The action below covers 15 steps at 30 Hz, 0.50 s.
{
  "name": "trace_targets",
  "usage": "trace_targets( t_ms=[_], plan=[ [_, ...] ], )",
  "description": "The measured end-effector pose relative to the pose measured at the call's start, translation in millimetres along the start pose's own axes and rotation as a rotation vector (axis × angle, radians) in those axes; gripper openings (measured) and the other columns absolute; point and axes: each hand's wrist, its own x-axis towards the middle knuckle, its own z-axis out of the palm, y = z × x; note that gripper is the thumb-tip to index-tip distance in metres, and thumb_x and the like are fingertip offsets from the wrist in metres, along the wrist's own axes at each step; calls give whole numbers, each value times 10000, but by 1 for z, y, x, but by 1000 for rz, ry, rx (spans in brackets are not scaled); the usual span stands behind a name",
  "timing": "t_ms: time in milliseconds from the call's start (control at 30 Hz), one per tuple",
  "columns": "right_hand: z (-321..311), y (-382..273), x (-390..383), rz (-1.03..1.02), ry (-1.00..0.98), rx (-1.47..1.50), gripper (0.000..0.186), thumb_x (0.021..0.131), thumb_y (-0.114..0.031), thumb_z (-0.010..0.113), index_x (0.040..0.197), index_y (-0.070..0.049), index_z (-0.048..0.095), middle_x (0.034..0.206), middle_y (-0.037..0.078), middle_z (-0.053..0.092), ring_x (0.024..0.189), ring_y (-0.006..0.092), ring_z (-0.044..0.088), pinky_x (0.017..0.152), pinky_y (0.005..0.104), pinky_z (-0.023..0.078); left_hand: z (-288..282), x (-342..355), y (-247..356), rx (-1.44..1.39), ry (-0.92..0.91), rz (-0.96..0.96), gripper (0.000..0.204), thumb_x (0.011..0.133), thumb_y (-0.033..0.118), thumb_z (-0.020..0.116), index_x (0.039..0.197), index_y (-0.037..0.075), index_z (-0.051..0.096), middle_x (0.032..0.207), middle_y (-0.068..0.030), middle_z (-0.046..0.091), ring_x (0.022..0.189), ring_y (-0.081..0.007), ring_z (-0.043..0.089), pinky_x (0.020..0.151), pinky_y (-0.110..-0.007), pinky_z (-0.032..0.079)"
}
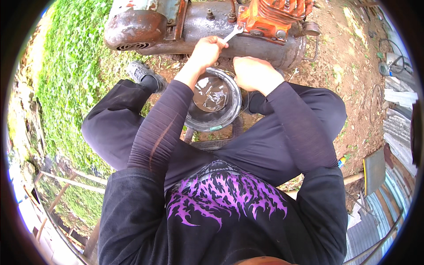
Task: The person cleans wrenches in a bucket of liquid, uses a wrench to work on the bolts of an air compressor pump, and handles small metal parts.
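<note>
- Currently, one wrench [234, 33] is being gripped in the closed left hand [207, 52], its head being held at the pump's [270, 20] base.
- Work is seemingly being carried on there, unfinished; how much is left is not being shown.
- Whether anything is being held in the right hand [257, 74], or how tightly, cannot be told.
- One pump, one motor [136, 27], one tank [196, 24] and one basin [237, 96] are being counted.
</note>
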Motion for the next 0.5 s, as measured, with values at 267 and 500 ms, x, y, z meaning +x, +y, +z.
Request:
trace_targets(
  t_ms=[267,500],
  plan=[
    [-23,-7,-9,30,-26,-13,333,889,-174,590,1159,20,588,1096,253,675,1075,390,654,903,478,529,-23,-55,-111,955,-418,-137,361,851,263,607,987,-47,731,1014,-245,726,959,-303,706,828,-391,519],
    [-11,-4,-7,13,33,2,443,885,-193,617,1271,16,565,1101,244,681,1061,381,659,918,452,530,22,-30,-270,1046,-578,-497,388,905,168,519,1187,-36,690,1267,-249,644,1219,-331,612,990,-399,475]
  ],
)
